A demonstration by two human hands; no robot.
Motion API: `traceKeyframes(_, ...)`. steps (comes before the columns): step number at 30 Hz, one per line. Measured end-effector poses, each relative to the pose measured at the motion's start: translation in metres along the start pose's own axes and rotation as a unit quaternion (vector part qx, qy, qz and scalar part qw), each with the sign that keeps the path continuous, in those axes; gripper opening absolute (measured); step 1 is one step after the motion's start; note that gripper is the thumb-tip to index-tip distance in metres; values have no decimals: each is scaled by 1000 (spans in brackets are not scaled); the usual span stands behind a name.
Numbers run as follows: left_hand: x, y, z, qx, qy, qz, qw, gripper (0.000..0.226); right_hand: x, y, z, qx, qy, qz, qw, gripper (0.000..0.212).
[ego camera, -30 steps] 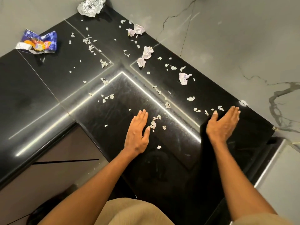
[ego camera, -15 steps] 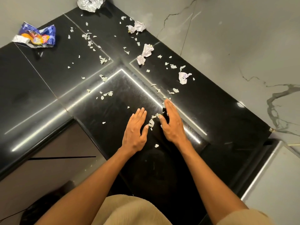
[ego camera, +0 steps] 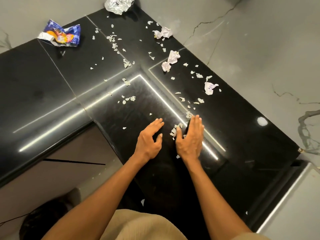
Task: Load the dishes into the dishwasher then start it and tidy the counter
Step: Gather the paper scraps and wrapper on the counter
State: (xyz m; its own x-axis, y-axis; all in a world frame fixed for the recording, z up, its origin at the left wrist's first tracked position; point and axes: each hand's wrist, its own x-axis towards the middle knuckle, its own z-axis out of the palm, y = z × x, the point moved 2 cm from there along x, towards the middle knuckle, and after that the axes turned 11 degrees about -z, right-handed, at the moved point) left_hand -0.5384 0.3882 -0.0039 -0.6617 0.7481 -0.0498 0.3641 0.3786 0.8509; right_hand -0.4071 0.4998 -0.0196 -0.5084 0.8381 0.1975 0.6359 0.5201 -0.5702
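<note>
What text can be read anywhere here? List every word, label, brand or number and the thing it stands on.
Nothing can be read with confidence.
Blue snack wrapper: a red logo with pale script, too blurred to read.
Crumpled paper scrap: faint purple marks, too small to read.
Crumpled paper balls: faint print, illegible.
Foil wad: no lettering visible.
Black counter: no lettering visible.

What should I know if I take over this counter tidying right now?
Left hand open, fingers loosely bent on the counter. Right hand open, edge-on, herding a small scrap pile between the hands.
Done: nothing collected yet.
Left: scraps all over the counter, paper wads, a foil ball and a snack wrapper at the back. No dishes or dishwasher in view.
</note>
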Motion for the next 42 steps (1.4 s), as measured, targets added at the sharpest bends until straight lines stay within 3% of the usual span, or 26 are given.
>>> traceKeyframes(3,-8,-10,-24,30,124,12,992,50,3,-37,23,-2,-39,-8,999,85)
traceKeyframes(7,-9,-40,-55,83,225,-80,967,59,9,-51,20,106,-49,-41,992,81)
traceKeyframes(11,-3,-72,-71,221,163,-146,950,63,-27,-31,0,-8,17,8,1000,75)
traceKeyframes(16,16,-67,-62,350,90,-111,926,74,-62,-25,11,-113,-33,99,988,86)
traceKeyframes(20,54,-50,-51,323,-23,-44,945,78,-38,-59,38,-147,-51,105,982,88)
traceKeyframes(22,76,-42,-49,259,-115,2,959,76,-17,-77,55,-135,-50,77,986,86)
traceKeyframes(24,90,-34,-57,168,-164,-2,972,69,9,-93,72,-128,-44,66,989,87)
traceKeyframes(28,105,-45,-99,69,-50,-4,996,56,72,-124,109,-116,-78,57,989,92)
traceKeyframes(33,102,-100,-155,87,112,-55,988,53,132,-156,138,-59,-111,-93,988,84)
traceKeyframes(37,111,-131,-191,85,119,-68,987,55,118,-207,155,-59,-120,-228,965,76)
traceKeyframes(40,127,-138,-205,91,103,-71,988,56,76,-239,174,-57,-201,-354,911,74)
traceKeyframes(42,137,-140,-209,109,82,-74,988,57,63,-238,185,-114,-254,-388,879,76)
